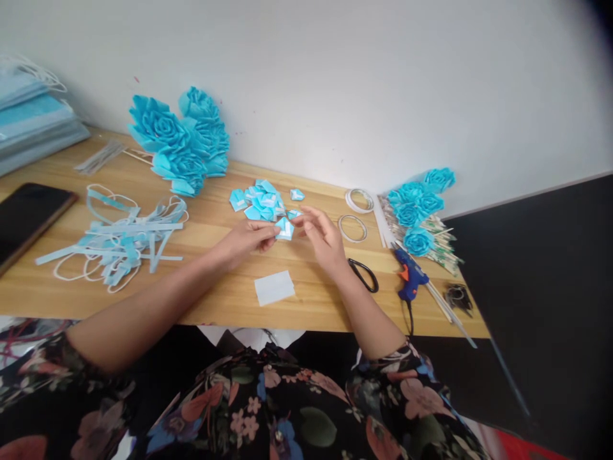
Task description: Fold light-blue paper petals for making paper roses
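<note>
My left hand (pixel 245 240) pinches a small folded light-blue paper petal (pixel 285 229) just above the wooden table (pixel 230 300). My right hand (pixel 322 235) meets it from the right, fingertips closed on the same petal's edge. Right behind the hands lies a small heap of several similar folded blue petals (pixel 261 199). A white paper slip (pixel 274 287) lies on the table in front of my hands.
A bunch of blue paper roses (pixel 184 139) lies at the back left, smaller roses on sticks (pixel 419 204) at the right. Cut mask strips and ear loops (pixel 119 237), a phone (pixel 26 214), stacked masks (pixel 33 121), tape rolls (pixel 353 227), scissors (pixel 364 275) and a blue glue gun (pixel 409 273) are around.
</note>
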Demonstrator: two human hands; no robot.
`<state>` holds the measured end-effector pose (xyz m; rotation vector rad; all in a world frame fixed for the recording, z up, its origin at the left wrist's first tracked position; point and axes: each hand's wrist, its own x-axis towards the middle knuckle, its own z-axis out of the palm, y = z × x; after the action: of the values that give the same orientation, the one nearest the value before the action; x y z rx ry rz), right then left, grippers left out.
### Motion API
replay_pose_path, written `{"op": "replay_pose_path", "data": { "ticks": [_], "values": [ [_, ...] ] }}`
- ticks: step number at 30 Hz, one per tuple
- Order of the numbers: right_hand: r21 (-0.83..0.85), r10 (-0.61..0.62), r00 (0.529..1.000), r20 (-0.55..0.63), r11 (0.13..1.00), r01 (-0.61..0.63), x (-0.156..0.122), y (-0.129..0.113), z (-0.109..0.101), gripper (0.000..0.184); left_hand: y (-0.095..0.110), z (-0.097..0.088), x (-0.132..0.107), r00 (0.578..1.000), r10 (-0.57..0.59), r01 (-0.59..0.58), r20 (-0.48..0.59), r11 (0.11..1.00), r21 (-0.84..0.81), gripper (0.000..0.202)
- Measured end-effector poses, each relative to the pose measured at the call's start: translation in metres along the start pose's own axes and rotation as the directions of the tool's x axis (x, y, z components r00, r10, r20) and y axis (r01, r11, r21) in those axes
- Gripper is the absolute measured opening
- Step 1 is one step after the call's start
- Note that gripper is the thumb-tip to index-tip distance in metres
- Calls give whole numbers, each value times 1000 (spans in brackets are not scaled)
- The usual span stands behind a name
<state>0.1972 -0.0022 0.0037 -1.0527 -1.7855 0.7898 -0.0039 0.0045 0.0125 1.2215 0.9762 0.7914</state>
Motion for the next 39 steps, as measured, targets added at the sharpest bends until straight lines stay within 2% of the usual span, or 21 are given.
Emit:
{"op": "replay_pose_path", "data": {
  "ticks": [3, 7, 15, 21, 25, 28, 33, 39],
  "values": [
    [64, 77, 995, 65, 995, -81, 0, -1, 1, 39, 0, 0, 0, 999, 44, -44, 4, 996, 80, 40],
    [82, 115, 985, 130, 989, -127, 1, -2, 4, 43, -3, -1, 0, 997, 77, -81, 25, 979, 186, 41],
    [97, 94, 989, 111, 990, -105, 0, 4, 10, 43, -6, 1, 1, 976, 210, -216, 52, 930, 298, 37],
    [163, 113, 985, 130, 977, -134, -1, -3, 6, 37, -8, 1, 2, 976, 211, -217, 53, 928, 303, 32],
    [195, 132, 980, 148, 968, -159, -1, -4, 6, 39, -11, 1, 3, 976, 202, -219, 84, 922, 320, 29],
    [181, 150, 982, 115, 969, -169, -1, -3, 9, 40, -11, 1, 3, 975, 203, -222, 90, 917, 332, 31],
    [187, 158, 987, 8, 970, -157, 1, -1, 11, 39, -8, 1, 4, 979, 202, -201, 34, 917, 344, 26],
    [153, 182, 983, -17, 972, -177, 2, -3, 7, 35, -10, 1, 4, 979, 205, -200, 23, 915, 350, 24]
  ]
}}
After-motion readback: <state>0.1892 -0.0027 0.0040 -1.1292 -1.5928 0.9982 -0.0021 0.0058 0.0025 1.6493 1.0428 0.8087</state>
